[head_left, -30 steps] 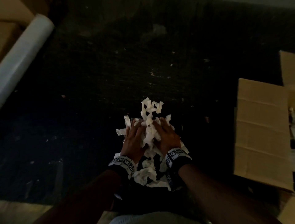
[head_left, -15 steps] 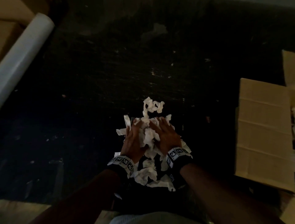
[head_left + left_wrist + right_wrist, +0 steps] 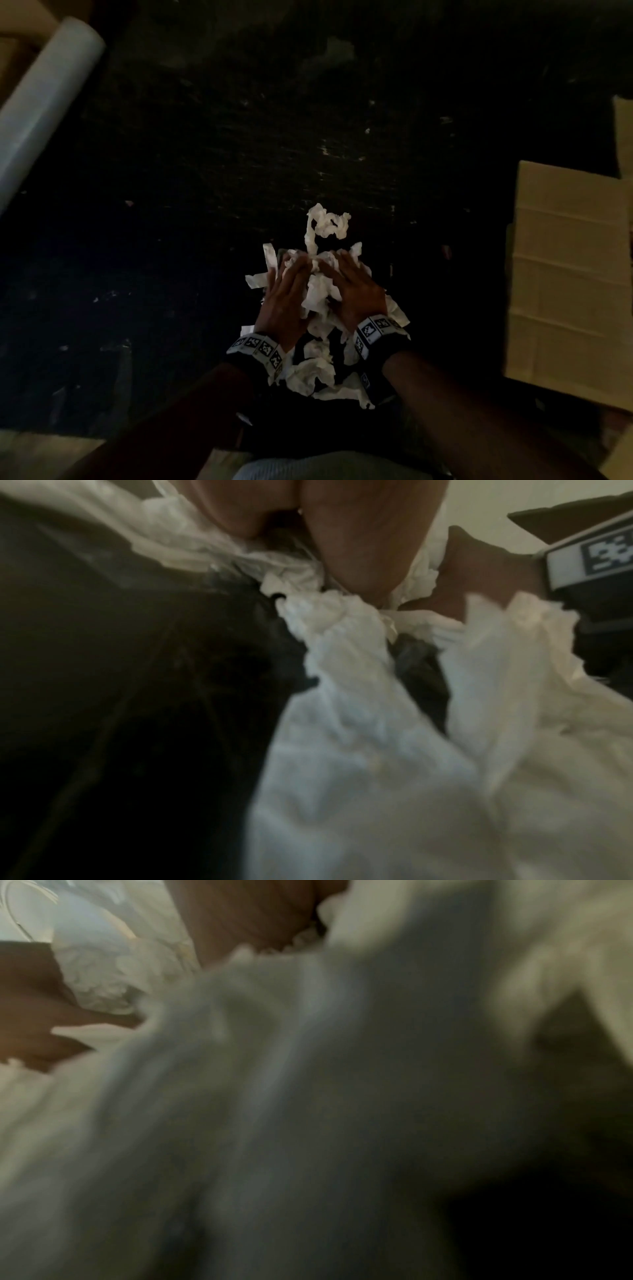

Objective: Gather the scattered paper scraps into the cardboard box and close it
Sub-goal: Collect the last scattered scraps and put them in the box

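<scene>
A heap of white paper scraps (image 3: 320,298) lies on the dark floor just in front of me. My left hand (image 3: 286,294) and right hand (image 3: 356,291) cup it from both sides, fingers curled into the paper and bunching it between them. A looped strip (image 3: 327,224) sticks out beyond the fingertips, and more scraps (image 3: 311,373) lie between my wrists. In the left wrist view the fingers (image 3: 363,547) dig into crumpled paper (image 3: 342,631). The right wrist view is blurred white paper (image 3: 274,1069). The cardboard box's flap (image 3: 565,274) lies at the right.
A white roll (image 3: 44,102) lies slanted at the upper left, with tan cardboard (image 3: 13,20) behind it. Another cardboard piece (image 3: 623,137) shows at the right edge. Small white flecks (image 3: 342,150) dot the dark floor beyond the heap.
Both hands stay on the heap and press it closer together. The looped strip at the far end has shifted slightly away from me.
</scene>
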